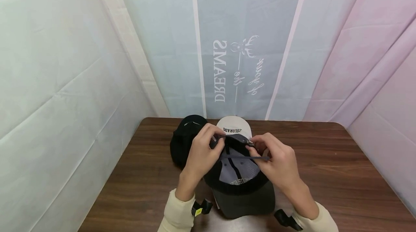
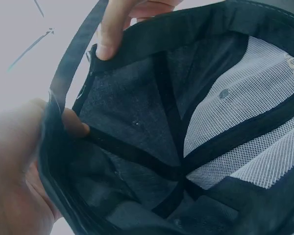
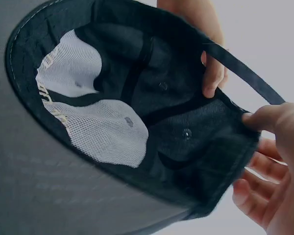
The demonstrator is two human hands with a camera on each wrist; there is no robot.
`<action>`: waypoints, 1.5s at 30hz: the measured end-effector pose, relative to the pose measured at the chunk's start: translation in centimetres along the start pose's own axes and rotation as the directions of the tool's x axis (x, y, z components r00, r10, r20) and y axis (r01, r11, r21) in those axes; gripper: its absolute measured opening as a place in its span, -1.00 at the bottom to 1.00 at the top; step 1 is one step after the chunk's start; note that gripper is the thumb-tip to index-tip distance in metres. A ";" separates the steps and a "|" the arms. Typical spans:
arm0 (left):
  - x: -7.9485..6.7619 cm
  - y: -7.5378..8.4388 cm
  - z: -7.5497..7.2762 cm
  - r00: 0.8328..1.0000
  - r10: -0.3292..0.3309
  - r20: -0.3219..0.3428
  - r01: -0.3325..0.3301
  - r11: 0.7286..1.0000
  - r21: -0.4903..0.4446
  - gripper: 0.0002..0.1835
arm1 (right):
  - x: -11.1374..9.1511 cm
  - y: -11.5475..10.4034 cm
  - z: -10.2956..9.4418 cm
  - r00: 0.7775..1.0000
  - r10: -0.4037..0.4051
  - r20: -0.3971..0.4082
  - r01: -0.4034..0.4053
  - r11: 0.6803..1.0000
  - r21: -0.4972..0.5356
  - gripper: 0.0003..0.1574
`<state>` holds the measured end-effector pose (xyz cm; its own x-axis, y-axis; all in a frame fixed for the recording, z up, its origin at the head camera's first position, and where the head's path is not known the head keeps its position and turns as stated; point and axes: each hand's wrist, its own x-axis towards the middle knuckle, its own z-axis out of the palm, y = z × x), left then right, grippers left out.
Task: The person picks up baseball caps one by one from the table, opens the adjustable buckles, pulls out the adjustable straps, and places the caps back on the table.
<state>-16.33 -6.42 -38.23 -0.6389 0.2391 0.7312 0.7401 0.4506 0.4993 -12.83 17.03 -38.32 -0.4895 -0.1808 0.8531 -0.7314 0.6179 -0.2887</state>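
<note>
A dark baseball cap [image 1: 248, 203] is held up above the table, its brim toward me and its inside facing up. Pale mesh [image 3: 115, 127] backs the front panels inside, with dark panels behind. My left hand [image 1: 203, 150] pinches the cap's back edge on the left side, where one end of the strap [image 2: 76, 54] joins. My right hand [image 1: 281, 160] pinches the opposite side of the back opening, near a small buckle [image 1: 247, 141]. In the head view the strap stretches across the opening toward the right fingers. Whether it passes through the buckle, I cannot tell.
A black cap [image 1: 177, 149] lies to the left behind the left hand. A white cap lettered COLORADO [image 1: 234, 123] sits at the back of the brown wooden table [image 1: 325, 170]. Printed cloth [image 1: 169, 44] hangs behind the table, with pale cloth at both sides.
</note>
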 end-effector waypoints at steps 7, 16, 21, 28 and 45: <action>0.2 -0.4 -0.1 0.998 0.024 -0.055 -0.027 0.998 -0.050 -0.81 | -0.4 0.1 -0.6 0.985 0.051 0.165 -0.034 0.994 -0.105 -0.50; 0.3 -0.4 -0.1 0.997 0.017 -0.078 -0.023 0.997 -0.074 -0.82 | -1.7 1.2 -1.7 0.926 0.210 0.314 -0.132 0.958 -0.253 -0.46; 0.3 -0.5 -0.1 0.995 0.015 -0.097 -0.024 0.996 -0.090 -0.82 | -2.4 1.7 -2.7 0.822 0.340 0.457 -0.214 0.928 -0.306 -0.40; 0.5 -0.5 0.2 0.993 0.013 -0.119 -0.027 0.993 -0.115 -0.80 | -2.5 2.3 -4.1 0.619 0.397 0.677 -0.282 0.917 -0.281 -0.65; 0.2 0.5 1.9 0.992 0.080 -0.098 -0.097 0.978 -0.186 -0.77 | -1.8 4.2 -6.7 0.724 0.508 0.467 -0.350 0.854 -0.386 -0.71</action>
<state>-16.52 -4.49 -38.71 -0.5538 0.1889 0.8109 0.8249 0.2572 0.5035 -11.82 25.10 -38.12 -0.9475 -0.1745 0.2678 -0.2697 0.8860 -0.3771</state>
